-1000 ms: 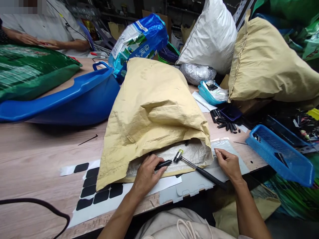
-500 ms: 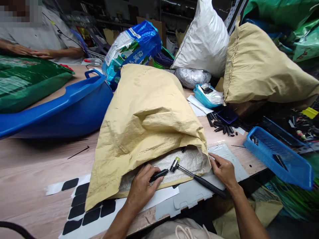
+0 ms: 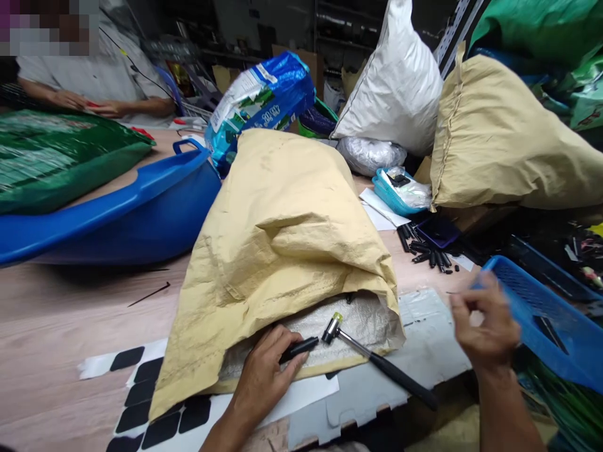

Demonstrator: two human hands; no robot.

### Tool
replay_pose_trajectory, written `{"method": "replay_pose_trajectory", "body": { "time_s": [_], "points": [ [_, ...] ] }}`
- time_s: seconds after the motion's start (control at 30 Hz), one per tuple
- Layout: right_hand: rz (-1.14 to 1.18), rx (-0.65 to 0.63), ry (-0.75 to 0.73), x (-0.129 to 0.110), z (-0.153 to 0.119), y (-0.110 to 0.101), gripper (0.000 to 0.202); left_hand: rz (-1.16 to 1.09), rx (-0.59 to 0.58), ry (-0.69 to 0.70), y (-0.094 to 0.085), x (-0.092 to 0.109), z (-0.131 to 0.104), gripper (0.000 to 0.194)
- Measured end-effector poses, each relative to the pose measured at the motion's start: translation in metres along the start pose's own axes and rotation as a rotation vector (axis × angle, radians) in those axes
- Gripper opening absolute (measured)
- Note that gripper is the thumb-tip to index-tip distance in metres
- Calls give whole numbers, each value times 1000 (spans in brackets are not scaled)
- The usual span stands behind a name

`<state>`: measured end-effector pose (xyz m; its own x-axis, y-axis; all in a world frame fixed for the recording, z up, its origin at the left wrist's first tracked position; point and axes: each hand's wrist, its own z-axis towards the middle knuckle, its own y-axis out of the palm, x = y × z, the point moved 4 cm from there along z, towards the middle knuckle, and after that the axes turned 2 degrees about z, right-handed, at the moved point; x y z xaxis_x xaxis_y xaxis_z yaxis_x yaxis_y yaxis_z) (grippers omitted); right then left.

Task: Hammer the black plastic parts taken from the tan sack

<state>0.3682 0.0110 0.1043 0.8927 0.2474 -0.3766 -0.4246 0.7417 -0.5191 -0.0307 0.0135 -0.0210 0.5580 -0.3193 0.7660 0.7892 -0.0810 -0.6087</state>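
My left hand (image 3: 269, 370) is closed round a short black cylinder (image 3: 299, 349) at the open mouth of a tan paper sack (image 3: 292, 220). Just right of the cylinder, a small hammer (image 3: 396, 371) with a yellow-tipped head lies across the sack's silvery lining, its black handle pointing to the lower right. My right hand (image 3: 487, 320), blurred, is raised near the left end of a blue basket (image 3: 560, 339). Its fingers are curled together, and whatever they may hold is too smeared to make out.
Black cylinders (image 3: 433, 254) lie in a pile behind the grey sheet (image 3: 424, 333). A blue tub (image 3: 141, 207) and green bag (image 3: 61, 157) stand left. Full sacks (image 3: 509, 138) are at the back right. Black pads (image 3: 195, 413) lie front left. A person (image 3: 108, 75) sits across.
My right hand has left the sack's right edge and moved right, up to the blue basket. My left hand keeps the black cylinder in the same place. The camera view has shifted slightly.
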Motion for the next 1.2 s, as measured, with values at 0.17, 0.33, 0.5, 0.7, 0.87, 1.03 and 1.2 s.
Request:
{"method": "replay_pose_trajectory", "body": {
  "time_s": [0.17, 0.33, 0.5, 0.7, 0.87, 1.03, 1.2],
  "points": [
    [156, -301, -358, 1, -36, 48, 13, -1, 3, 27, -1, -1, -1, 15],
    [149, -433, -322, 3, -57, 64, 41, -15, 7, 39, -5, 0, -5, 11],
    [79, -487, -400, 10, -66, 70, 40, -31, 5, 61, -5, 2, -4, 6],
    [-8, -536, -344, 23, -71, 82, 36, 24, 16, 87, -4, 0, 0, 10],
    [-117, -656, -194, 20, -66, 92, 37, 42, 10, 97, -3, -7, 7, 14],
    [-202, -704, -100, 18, -60, 100, 34, 61, 16, 102, -4, -9, 15, 21],
    [-228, -714, -64, 21, -60, 104, 30, 74, 5, 92, -3, -10, 19, 28]
  ]
}}
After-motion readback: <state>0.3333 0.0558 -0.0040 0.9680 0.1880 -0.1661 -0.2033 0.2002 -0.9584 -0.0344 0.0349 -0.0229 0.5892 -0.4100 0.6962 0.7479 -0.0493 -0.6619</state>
